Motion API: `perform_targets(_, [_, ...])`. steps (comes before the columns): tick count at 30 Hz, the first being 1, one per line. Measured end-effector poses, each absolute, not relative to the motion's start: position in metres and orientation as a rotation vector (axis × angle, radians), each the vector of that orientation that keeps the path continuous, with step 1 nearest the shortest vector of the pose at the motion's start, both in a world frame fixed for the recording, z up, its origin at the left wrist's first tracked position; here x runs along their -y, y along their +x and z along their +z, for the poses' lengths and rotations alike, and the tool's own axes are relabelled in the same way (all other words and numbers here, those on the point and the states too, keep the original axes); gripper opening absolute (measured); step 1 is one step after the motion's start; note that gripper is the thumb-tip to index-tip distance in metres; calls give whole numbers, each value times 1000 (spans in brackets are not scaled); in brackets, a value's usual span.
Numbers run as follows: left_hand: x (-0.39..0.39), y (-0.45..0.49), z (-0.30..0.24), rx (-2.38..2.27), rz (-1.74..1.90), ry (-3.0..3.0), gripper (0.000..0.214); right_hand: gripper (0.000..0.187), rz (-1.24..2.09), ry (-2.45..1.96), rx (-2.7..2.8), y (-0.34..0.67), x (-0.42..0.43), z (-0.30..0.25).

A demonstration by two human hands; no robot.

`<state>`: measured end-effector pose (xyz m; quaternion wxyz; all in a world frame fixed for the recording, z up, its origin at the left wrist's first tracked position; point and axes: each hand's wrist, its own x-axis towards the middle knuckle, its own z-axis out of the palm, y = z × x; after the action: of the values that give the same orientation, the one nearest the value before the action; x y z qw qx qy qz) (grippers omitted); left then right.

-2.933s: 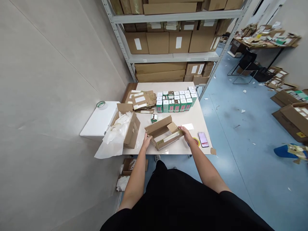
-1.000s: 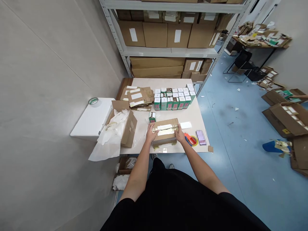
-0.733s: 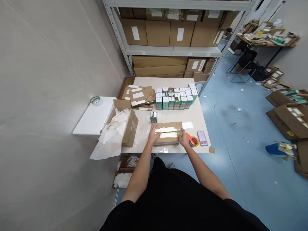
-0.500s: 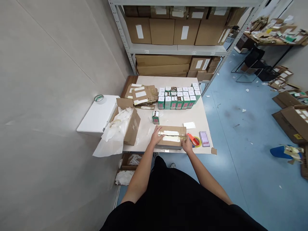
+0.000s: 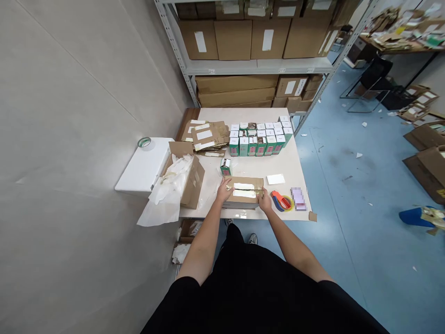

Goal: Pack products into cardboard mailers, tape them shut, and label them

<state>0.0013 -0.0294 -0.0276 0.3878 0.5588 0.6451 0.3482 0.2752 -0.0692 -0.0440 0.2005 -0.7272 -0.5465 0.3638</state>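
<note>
A closed cardboard box (image 5: 239, 200) lies at the front edge of the white table (image 5: 215, 178), with white labels and shiny tape along its top seam. My left hand (image 5: 224, 190) grips its left end, thumb on top. Around its right end my right hand (image 5: 264, 199) is closed the same way. To the right of that hand lies an orange-handled tape dispenser (image 5: 278, 200), with blue and yellow parts showing. A small green and white box (image 5: 225, 167) stands just behind the cardboard box.
Rows of green and white boxes (image 5: 257, 139) stand farther back, beside flattened cardboard (image 5: 208, 137). An open carton (image 5: 193, 185) with white wrapping is at the left. A white card (image 5: 276, 179) and a blurred purple item (image 5: 298, 199) lie to the right. Shelving (image 5: 257, 67) rises behind.
Both hands and the cardboard box have shifted slightly left, away from the tape dispenser, which now shows more fully. The camera view has moved a little too.
</note>
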Motion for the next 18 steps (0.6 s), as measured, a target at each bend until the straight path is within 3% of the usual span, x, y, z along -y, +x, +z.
perform_targets(7, [58, -15, -52, -1745, 907, 1338, 64, 63, 1038, -2110, 1688, 250, 62, -35])
perform_targets(18, [14, 49, -52, -1669, 876, 1378, 54, 62, 989, -2159, 1523, 304, 47, -34])
